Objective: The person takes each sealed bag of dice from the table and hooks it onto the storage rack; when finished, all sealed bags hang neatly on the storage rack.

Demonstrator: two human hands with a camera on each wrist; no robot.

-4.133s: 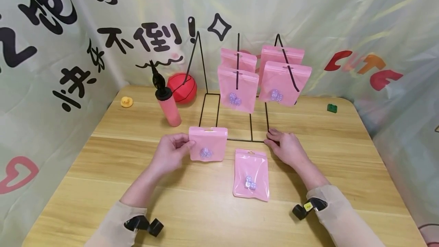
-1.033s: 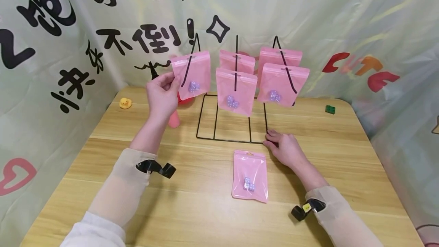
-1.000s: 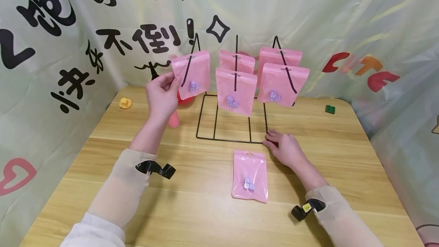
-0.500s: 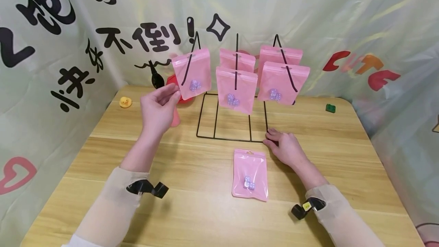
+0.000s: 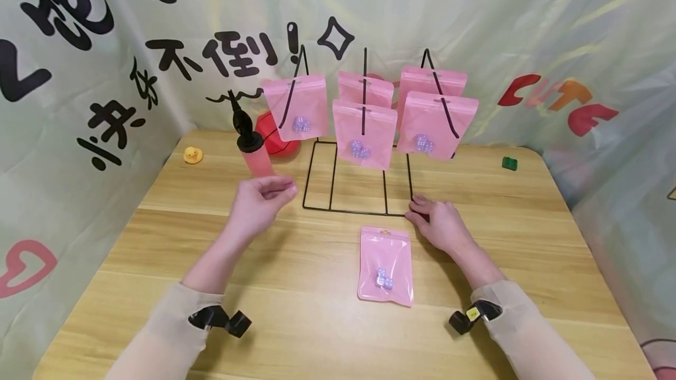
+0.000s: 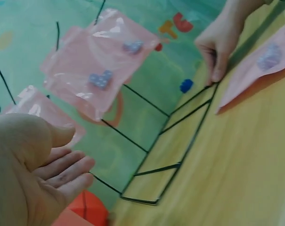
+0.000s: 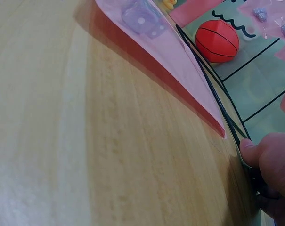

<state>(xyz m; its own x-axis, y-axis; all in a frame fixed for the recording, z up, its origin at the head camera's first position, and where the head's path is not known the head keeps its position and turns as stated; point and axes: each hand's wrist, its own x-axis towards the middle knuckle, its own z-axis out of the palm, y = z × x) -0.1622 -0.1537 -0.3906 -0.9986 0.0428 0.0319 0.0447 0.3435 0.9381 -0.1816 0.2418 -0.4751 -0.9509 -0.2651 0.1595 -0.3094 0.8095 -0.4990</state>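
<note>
A black wire display rack [image 5: 345,211] stands on the table with three hooks. On its left hook hangs one pink zip bag [image 5: 296,101] of dice. Two more hang on the middle hook, the front pink bag [image 5: 364,128] showing its dice, and two on the right hook, with another pink bag [image 5: 438,119] in front. My left hand [image 5: 259,204] is in the air below the left bag, fingers loosely bent and holding nothing. My right hand [image 5: 438,221] pinches the rack's front right corner. Between the hands and nearer me, a pink dice bag [image 5: 385,257] lies flat.
Behind my left hand stands a pink bottle-like pump [image 5: 256,157] with a black top, and a red ball [image 5: 280,139] sits beside it. A yellow duck [image 5: 193,155] is at the far left, a green toy brick [image 5: 509,163] at the far right. Printed cloth hangs behind the table.
The left hand carried a pink bag up onto the left hook, let it go and came down towards me. The bag hangs there alone. The right hand stays on the rack corner.
</note>
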